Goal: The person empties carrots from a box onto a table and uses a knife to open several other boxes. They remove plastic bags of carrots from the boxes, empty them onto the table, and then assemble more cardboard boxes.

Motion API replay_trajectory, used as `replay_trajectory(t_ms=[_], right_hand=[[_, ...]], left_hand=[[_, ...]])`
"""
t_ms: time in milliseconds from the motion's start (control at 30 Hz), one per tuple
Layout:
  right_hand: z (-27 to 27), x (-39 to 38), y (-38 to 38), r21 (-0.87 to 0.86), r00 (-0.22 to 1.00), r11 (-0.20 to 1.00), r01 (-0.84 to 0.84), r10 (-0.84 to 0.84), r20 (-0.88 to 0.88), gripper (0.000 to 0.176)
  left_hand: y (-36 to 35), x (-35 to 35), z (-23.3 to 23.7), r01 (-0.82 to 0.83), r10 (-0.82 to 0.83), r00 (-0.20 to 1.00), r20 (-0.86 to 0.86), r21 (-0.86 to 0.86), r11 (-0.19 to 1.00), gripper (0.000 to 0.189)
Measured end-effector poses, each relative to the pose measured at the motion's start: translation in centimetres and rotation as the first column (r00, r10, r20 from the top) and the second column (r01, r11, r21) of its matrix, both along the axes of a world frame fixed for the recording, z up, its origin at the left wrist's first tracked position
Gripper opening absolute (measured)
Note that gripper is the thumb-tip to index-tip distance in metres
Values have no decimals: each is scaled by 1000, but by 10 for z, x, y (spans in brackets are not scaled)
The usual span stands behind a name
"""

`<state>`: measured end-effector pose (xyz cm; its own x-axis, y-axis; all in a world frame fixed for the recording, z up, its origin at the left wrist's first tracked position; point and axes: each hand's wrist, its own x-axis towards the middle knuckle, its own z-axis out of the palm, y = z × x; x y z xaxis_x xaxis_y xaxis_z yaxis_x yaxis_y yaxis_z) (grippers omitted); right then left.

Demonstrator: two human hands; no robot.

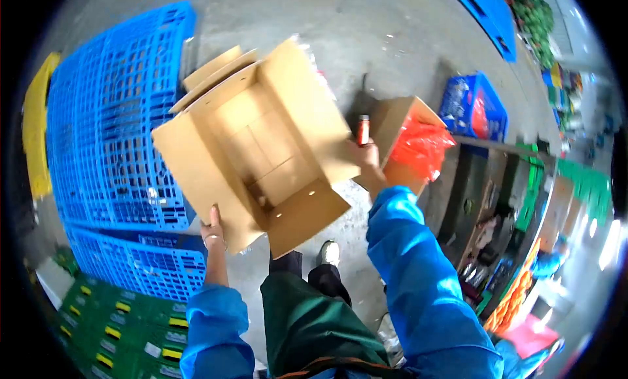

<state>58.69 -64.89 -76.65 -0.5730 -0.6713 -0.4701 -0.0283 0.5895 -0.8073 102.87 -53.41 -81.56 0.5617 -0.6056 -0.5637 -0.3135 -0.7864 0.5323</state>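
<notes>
An open cardboard box (pixel 261 140) is held up in front of me, its flaps spread and its bare inside facing me. My left hand (pixel 213 232) is closed on the lower left flap, thumb on the inner face. At the right flap, my right hand (pixel 367 158) is closed around a small red cylinder with a dark end (pixel 364 130), its fingers right at the flap's edge. Just right of that hand stands another cardboard box (pixel 399 114) with a red plastic bag (pixel 422 146) in its opening.
Blue plastic pallets (pixel 118 124) lie at left, with a yellow one (pixel 40 127) beyond. Green crates (pixel 124 323) are at lower left. A blue basket (pixel 474 104) sits at right, near a cluttered workbench (pixel 497 150). Concrete floor (pixel 288 12) stretches ahead. A person in blue (pixel 549 261) is at far right.
</notes>
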Motion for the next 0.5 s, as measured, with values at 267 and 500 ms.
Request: replay_trajectory(t_ms=[267,500], right_hand=[[238,76,168,277,941,910,-308,335,-54,33],[356,148,406,448,991,889,-98,47,124,38]], left_hand=[[-30,-55,124,449,-368,634,681,63,891,93],[-12,-114,192,450,-557,830,-15,-573,685,61]])
